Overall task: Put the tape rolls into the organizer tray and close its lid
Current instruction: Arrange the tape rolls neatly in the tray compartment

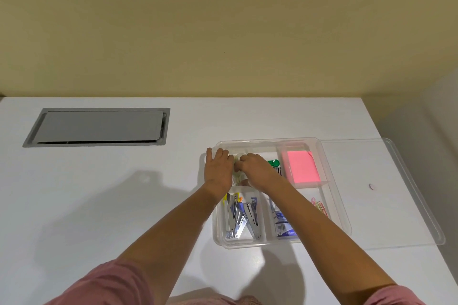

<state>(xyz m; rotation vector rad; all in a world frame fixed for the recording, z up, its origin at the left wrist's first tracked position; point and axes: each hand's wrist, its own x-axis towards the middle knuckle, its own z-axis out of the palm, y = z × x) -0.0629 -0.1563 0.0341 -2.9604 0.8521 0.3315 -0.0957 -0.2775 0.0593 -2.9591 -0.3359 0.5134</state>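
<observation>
Right of centre on the white bench (124, 193), the left hand (219, 168) and right hand (255, 168) close together around pale, translucent tape rolls (237, 157) in the clear organizer tray (343, 210); its lid (396, 205) lies open to the right.

Legible markings: none.
Small blue-and-white boxes (282, 223) in the organizer tray (344, 215), lower right of centre in the frame, carry print, too blurred to read; nothing else bears text.
</observation>
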